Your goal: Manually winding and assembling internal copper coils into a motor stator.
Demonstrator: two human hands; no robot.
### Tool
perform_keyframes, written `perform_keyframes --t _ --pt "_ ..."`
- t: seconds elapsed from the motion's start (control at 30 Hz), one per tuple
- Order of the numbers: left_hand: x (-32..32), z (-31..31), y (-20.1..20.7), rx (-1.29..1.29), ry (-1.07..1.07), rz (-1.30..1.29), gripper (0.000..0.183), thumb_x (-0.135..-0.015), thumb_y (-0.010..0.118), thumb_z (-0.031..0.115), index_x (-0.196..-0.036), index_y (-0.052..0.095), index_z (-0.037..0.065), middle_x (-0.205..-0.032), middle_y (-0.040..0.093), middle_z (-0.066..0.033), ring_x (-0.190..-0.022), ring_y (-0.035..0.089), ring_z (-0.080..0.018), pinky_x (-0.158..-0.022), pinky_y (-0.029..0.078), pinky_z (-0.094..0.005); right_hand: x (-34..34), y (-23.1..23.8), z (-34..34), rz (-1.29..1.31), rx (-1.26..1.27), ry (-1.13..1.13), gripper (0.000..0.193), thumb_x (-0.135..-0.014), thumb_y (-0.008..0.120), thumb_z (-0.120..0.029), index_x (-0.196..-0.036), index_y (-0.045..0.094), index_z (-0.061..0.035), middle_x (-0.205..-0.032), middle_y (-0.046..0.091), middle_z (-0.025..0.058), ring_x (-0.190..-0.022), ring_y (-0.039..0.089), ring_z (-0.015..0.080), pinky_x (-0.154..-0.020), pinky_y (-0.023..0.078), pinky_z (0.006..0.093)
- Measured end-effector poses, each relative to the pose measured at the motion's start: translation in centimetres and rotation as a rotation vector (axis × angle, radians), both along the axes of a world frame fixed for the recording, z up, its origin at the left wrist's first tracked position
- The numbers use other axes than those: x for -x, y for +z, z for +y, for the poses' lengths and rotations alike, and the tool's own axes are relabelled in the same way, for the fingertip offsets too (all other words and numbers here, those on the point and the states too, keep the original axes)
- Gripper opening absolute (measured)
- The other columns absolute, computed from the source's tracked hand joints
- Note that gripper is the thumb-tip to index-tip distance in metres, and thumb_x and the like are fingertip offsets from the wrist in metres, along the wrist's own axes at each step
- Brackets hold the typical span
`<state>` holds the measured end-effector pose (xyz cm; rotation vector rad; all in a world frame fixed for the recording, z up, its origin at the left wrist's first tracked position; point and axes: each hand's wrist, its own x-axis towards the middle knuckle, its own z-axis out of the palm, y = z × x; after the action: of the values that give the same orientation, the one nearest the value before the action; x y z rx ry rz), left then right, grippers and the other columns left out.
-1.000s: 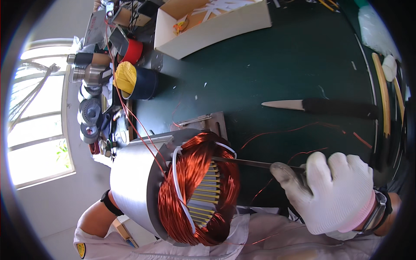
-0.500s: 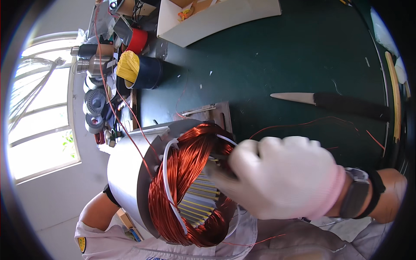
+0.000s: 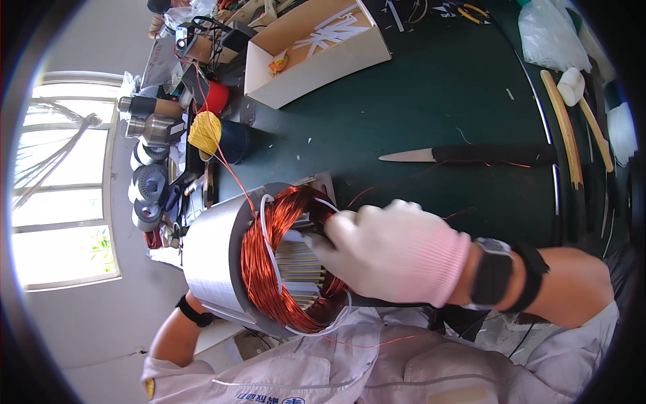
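Note:
A motor stator (image 3: 214,249) with a smooth silver shell lies on its side, its open end turned to the right. Bundled copper windings (image 3: 264,269) ring that end, with white sleeving (image 3: 270,236) looped over them. Yellow-edged slot strips (image 3: 299,266) line the bore. My right hand (image 3: 397,249), in a white glove with a pink cuff, is at the bore mouth, fingers curled, their tips blurred against the windings. Whatever it grips is hidden. My left forearm (image 3: 176,333) reaches behind the stator, which hides my left hand and its fingers.
On the green table (image 3: 444,101), a pointed dark-handled tool (image 3: 407,156) lies beyond my right hand. A cardboard box (image 3: 316,67) of white strips and a dark cup (image 3: 234,140) of yellow strips stand farther back. Wooden sticks (image 3: 564,128) lie at right. Thin red wires trail from the stator.
The view has shifted, showing more of the box and the right table edge. The stator looks smaller and higher. My right hand stays at the bore, and the upper-left wire leads run closer together.

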<state>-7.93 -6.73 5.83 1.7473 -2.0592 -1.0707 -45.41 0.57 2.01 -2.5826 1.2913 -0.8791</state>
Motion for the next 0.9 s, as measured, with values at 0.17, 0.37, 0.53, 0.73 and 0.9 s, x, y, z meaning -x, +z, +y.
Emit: perform_keyframes --t 0.17,0.37,0.53,0.73,0.9 --pt "-0.5 0.2 -2.2 -0.042 -0.003 0.037 0.032 -0.092 0.072 0.005 -0.124 0.067 0.000 -0.106 0.074 -0.0058 -0.095 0.069 -0.0153 -0.084 0.057 -0.0313 5.0 2.9 6.7 0.268 -0.167 -0.232 0.037 -0.086 0.069 -0.027 -0.122 0.076 -0.0311 -0.073 0.045 -0.0014 -0.053 0.055 0.0116 -0.043 0.046 0.0300" --pt "0.1 -0.3 -4.4 -0.053 -0.005 0.134 0.031 -0.091 0.073 0.003 -0.122 0.068 -0.001 -0.104 0.074 -0.0056 -0.093 0.070 -0.0148 -0.083 0.057 -0.0308 8.7 3.5 9.3 0.354 -0.215 -0.378 0.047 -0.079 0.074 -0.016 -0.122 0.075 -0.0353 -0.071 0.042 -0.0012 -0.054 0.053 0.0133 -0.043 0.044 0.0301" --pt "-0.2 0.0 -4.1 0.032 0.023 0.239 0.031 -0.090 0.074 0.001 -0.120 0.069 -0.001 -0.102 0.075 -0.0054 -0.091 0.070 -0.0144 -0.082 0.057 -0.0304 9.5 4.7 6.2 0.321 -0.089 -0.430 0.054 -0.076 0.075 -0.008 -0.125 0.074 -0.0280 -0.074 0.050 0.0038 -0.055 0.057 0.0213 -0.047 0.048 0.0362" --pt "1.4 -0.1 -2.6 0.194 0.042 0.405 0.030 -0.089 0.076 -0.001 -0.118 0.070 -0.002 -0.100 0.076 -0.0051 -0.089 0.070 -0.0139 -0.080 0.057 -0.0300 11.2 5.5 -6.2 0.102 0.084 -0.417 0.044 -0.098 0.059 -0.014 -0.141 0.065 -0.0165 -0.079 0.062 0.0145 -0.067 0.066 0.0351 -0.063 0.054 0.0461" --pt "0.3 -0.8 0.1 0.320 0.053 0.292 0.022 -0.089 0.074 0.000 -0.111 0.070 -0.002 -0.091 0.075 -0.0050 -0.082 0.069 -0.0124 -0.075 0.056 -0.0286 12.1 6.2 -8.5 0.102 -0.120 -0.654 0.058 -0.100 0.055 -0.021 -0.156 0.043 -0.0108 -0.085 0.071 0.0240 -0.080 0.069 0.0450 -0.074 0.054 0.0556"
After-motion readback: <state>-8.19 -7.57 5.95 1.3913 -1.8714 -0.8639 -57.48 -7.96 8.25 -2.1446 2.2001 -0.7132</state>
